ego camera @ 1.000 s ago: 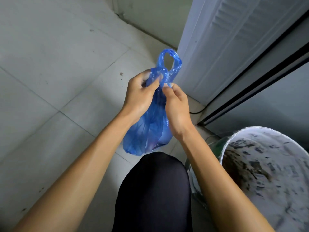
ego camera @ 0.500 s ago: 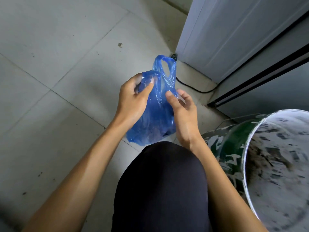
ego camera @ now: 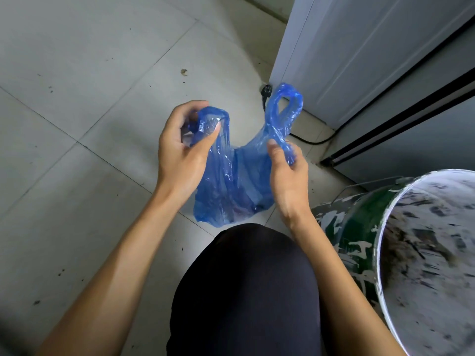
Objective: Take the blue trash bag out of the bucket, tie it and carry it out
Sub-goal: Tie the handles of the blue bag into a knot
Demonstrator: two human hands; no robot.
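Note:
The blue trash bag hangs in the air over the tiled floor, in front of my knee. Its two handles are spread apart. My left hand grips the left handle, with thumb and fingers curled round the bunched plastic. My right hand pinches the base of the right handle, whose loop stands up above my fingers. The paint-stained bucket stands at the lower right, apart from the bag, with a dirty inside.
A white appliance stands at the upper right, with a black cable and plug on the floor beside it. My dark-clothed knee fills the bottom centre. Grey tiled floor stretches to the left.
My hands have moved apart, pulling the two bag handles away from each other. One second ago they were together at the bag's neck. The view has tilted down towards the bucket.

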